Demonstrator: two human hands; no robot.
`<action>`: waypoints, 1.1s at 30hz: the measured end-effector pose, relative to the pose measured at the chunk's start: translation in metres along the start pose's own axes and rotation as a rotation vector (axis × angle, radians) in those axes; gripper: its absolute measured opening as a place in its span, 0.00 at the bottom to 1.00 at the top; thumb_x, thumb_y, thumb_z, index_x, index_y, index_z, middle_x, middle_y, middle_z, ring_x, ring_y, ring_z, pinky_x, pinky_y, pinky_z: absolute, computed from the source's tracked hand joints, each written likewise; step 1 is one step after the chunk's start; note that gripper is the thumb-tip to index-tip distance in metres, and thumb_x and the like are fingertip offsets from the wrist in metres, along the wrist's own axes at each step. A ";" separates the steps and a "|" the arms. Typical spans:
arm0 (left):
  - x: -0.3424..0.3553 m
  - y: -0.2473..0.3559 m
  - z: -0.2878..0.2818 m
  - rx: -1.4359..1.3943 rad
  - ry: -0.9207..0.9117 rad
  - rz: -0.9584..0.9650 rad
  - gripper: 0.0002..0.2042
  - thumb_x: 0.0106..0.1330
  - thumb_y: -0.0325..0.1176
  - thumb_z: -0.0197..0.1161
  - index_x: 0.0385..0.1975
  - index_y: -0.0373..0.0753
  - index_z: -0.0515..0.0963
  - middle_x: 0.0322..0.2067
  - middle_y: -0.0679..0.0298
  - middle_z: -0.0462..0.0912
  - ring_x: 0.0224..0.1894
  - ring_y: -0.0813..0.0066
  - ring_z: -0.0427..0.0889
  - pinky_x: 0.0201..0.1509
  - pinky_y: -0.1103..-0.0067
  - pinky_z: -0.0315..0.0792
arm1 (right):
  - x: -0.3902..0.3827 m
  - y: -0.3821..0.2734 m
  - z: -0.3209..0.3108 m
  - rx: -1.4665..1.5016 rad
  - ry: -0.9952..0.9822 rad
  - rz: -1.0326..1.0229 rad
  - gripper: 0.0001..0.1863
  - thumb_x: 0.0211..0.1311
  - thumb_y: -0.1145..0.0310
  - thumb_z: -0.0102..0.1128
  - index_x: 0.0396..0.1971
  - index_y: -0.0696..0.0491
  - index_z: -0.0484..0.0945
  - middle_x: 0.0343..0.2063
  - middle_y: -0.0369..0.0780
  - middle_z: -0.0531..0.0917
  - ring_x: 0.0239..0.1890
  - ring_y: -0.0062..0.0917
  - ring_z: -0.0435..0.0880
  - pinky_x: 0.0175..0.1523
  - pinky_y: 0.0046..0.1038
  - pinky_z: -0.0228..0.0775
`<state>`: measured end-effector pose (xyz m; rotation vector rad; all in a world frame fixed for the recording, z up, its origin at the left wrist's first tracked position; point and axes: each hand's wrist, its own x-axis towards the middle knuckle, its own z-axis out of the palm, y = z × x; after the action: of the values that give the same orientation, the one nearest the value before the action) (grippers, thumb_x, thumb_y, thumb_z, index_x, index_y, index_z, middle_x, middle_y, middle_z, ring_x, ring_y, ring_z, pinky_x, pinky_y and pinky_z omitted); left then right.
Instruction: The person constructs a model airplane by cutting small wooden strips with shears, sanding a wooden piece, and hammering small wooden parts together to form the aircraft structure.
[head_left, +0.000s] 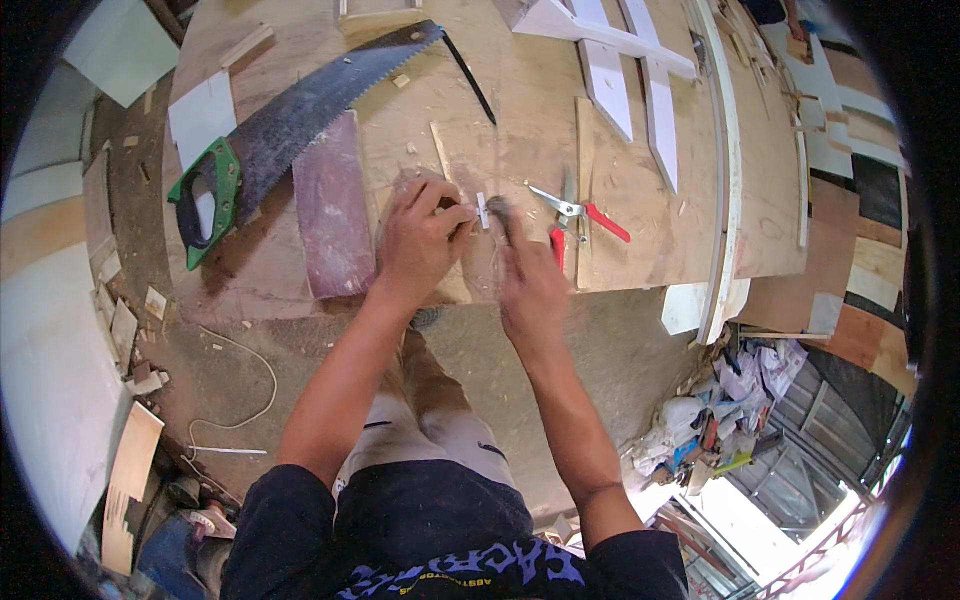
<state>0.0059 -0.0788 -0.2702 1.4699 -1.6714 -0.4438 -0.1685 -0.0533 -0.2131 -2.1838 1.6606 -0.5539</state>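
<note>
Near the front edge of the wooden worktable, my left hand (425, 232) is closed in a pinch. At its thumb and fingertips is a small white strip (482, 211), which it grips. My right hand (532, 275) is just right of the strip, its fingers bent and somewhat blurred. A small dark grey thing (497, 205) shows at the right fingertips, too unclear to name. Right of that hand lie spread snips (570, 209) with red handles. To the left of my left hand lies a flat reddish-brown board (335, 210) with a dusty surface.
A handsaw (310, 115) with a green and black handle (208, 200) lies across the table's left side. A thin black stick (468, 75) is near its tip. White-painted wooden pieces (610, 50) sit at the far right, beside a long pale strip (728, 150). Wood scraps litter the tabletop (640, 250).
</note>
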 end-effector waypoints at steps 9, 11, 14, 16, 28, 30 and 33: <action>-0.005 -0.002 0.003 0.066 -0.006 0.035 0.05 0.58 0.30 0.72 0.33 0.41 0.85 0.38 0.66 0.83 0.49 0.62 0.80 0.54 0.65 0.73 | 0.022 0.001 0.014 0.253 0.051 0.358 0.20 0.63 0.67 0.71 0.53 0.58 0.81 0.43 0.51 0.87 0.44 0.42 0.88 0.50 0.36 0.78; -0.001 0.001 0.002 0.046 0.006 0.044 0.05 0.58 0.30 0.72 0.33 0.41 0.85 0.38 0.66 0.83 0.48 0.61 0.81 0.54 0.65 0.73 | 0.030 0.012 0.033 0.253 0.085 0.260 0.21 0.62 0.67 0.72 0.54 0.58 0.81 0.45 0.51 0.87 0.46 0.42 0.88 0.51 0.36 0.78; -0.002 0.002 0.000 0.037 -0.004 0.013 0.06 0.58 0.30 0.72 0.34 0.42 0.86 0.39 0.65 0.83 0.48 0.61 0.81 0.55 0.65 0.73 | 0.038 0.013 0.037 0.337 0.061 0.268 0.21 0.60 0.68 0.74 0.52 0.57 0.83 0.41 0.50 0.88 0.43 0.42 0.89 0.49 0.36 0.79; -0.003 0.001 0.001 0.022 -0.015 -0.021 0.06 0.58 0.30 0.72 0.34 0.42 0.87 0.39 0.65 0.83 0.49 0.60 0.80 0.55 0.65 0.73 | 0.044 0.009 0.031 0.315 0.018 0.299 0.20 0.58 0.68 0.75 0.50 0.56 0.84 0.40 0.49 0.89 0.42 0.41 0.89 0.48 0.35 0.80; -0.001 -0.001 0.006 0.018 -0.031 -0.099 0.08 0.54 0.30 0.74 0.34 0.40 0.86 0.37 0.62 0.83 0.46 0.55 0.80 0.53 0.62 0.74 | 0.056 0.007 0.025 0.168 -0.077 0.183 0.15 0.57 0.64 0.71 0.44 0.50 0.87 0.37 0.47 0.89 0.37 0.42 0.89 0.43 0.36 0.81; -0.002 -0.001 0.007 0.058 -0.015 -0.055 0.08 0.54 0.30 0.74 0.33 0.40 0.85 0.37 0.61 0.82 0.46 0.55 0.80 0.53 0.62 0.74 | 0.056 0.009 0.025 0.168 -0.096 0.181 0.14 0.57 0.64 0.69 0.44 0.50 0.87 0.36 0.47 0.88 0.37 0.43 0.89 0.43 0.38 0.80; -0.004 0.005 0.007 0.058 0.005 -0.074 0.08 0.54 0.30 0.73 0.33 0.40 0.84 0.37 0.61 0.82 0.45 0.55 0.80 0.51 0.62 0.74 | 0.051 0.011 0.029 0.125 -0.036 0.179 0.16 0.53 0.63 0.75 0.42 0.51 0.88 0.33 0.45 0.88 0.34 0.37 0.89 0.41 0.33 0.80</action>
<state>-0.0025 -0.0760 -0.2716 1.5784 -1.6420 -0.4353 -0.1512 -0.1042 -0.2381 -1.9234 1.7319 -0.5496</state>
